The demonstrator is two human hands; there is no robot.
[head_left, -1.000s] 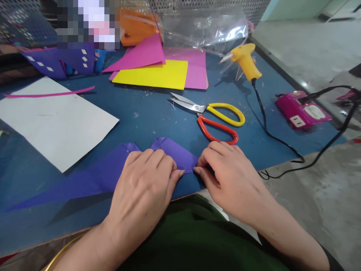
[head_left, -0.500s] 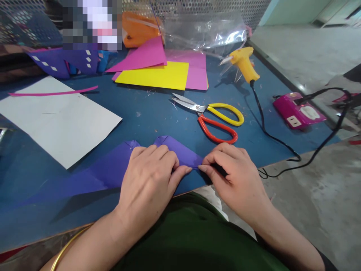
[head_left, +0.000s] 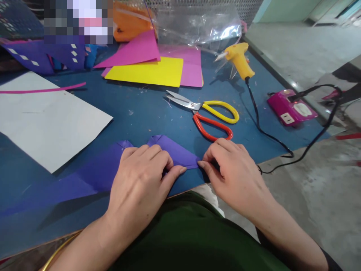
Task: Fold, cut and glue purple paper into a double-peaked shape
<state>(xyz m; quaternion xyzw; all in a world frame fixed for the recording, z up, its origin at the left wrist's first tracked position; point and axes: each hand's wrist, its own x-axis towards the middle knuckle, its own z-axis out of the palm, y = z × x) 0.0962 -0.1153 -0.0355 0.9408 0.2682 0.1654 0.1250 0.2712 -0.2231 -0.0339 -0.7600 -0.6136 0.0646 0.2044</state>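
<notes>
A long sheet of purple paper (head_left: 96,171) with folded edges lies along the front of the blue table. My left hand (head_left: 142,177) is closed over its middle, thumb pressing on the lower folded edge; part of the paper is hidden under it. At the pointed right end, my right hand (head_left: 229,169) pinches the tip between thumb and fingers. Just beyond my right hand lie scissors (head_left: 194,106) with one yellow and one red handle, their blades slightly apart and pointing left.
White card (head_left: 56,124) with a pink strip (head_left: 42,90) lies left. Yellow paper (head_left: 146,71) and pink sheets (head_left: 193,67) are stacked behind. A yellow glue gun (head_left: 241,60) stands back right, its cord running to a pink power socket (head_left: 290,107). Purple decorated pieces (head_left: 28,56) sit far left.
The view has shifted slightly, so everything sits a little further left. The lower edge between my hands now shows as a wider, flatter fold. Both hands keep their hold.
</notes>
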